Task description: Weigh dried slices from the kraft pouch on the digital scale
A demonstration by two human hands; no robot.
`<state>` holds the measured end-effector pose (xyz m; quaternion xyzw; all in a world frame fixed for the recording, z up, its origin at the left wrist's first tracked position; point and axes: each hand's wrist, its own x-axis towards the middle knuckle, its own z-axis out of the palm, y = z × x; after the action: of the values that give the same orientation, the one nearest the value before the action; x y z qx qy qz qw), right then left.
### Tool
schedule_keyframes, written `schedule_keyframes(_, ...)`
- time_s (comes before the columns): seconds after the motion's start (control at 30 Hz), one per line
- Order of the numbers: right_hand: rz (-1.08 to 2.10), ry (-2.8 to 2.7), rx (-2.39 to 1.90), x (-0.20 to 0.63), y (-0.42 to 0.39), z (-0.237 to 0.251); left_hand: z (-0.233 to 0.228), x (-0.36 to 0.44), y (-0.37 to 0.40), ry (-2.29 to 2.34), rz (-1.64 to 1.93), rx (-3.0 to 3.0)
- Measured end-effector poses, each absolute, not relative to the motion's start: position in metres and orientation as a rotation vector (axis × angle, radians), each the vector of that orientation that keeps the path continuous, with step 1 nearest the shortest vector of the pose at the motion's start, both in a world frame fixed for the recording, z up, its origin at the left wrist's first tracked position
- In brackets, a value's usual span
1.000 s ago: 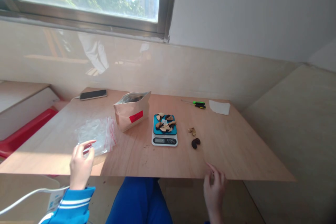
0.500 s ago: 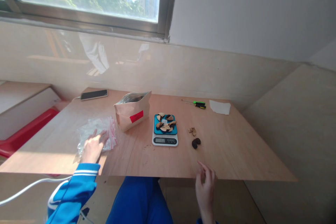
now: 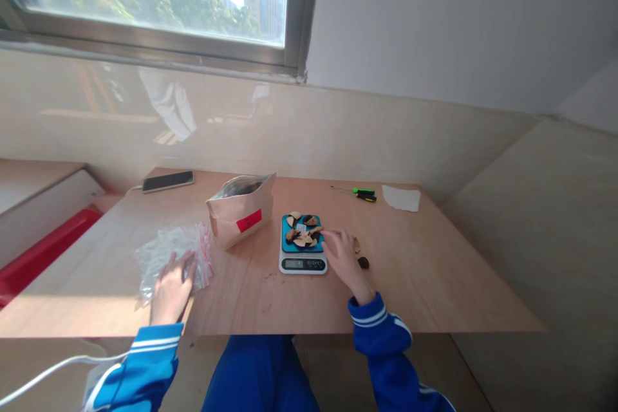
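My left hand [image 3: 171, 286] rests with fingers spread on a pile of clear zip bags [image 3: 168, 248] with pinkish-red edges. My right hand [image 3: 344, 259] reaches over the right edge of a kitchen scale [image 3: 304, 264]. Its index finger is stretched out to a pale strip on the blue weighing plate, and the thumb is apart below. Several dried cream-and-dark pieces [image 3: 304, 239] lie on that plate; their kind is unclear. Just behind the right hand lie a dark dried piece [image 3: 364, 262] and a pale one [image 3: 356, 245], both partly hidden.
An unsealed brown paper pouch [image 3: 241, 215] with a red label stands left of the scale. Farther back are a phone [image 3: 168, 181] on a cable, two screwdrivers [image 3: 364, 194] and a white paper piece [image 3: 402, 198]. The wooden table [image 3: 434, 290] ends at a tiled wall.
My right hand has moved forward and left from the table's front edge to the scale's right side. My left hand stays on the zip bags. The view has shifted slightly.
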<state>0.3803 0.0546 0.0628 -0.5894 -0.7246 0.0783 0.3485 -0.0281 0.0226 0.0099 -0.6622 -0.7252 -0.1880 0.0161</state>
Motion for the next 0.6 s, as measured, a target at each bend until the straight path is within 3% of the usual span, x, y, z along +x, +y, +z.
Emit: schedule_keyframes(0.6, 0.296, -1.953, -1.537, 0.377, 0.157, 0.05, 0.015, -0.019, 0.022, -2.28, -0.558, -1.954)
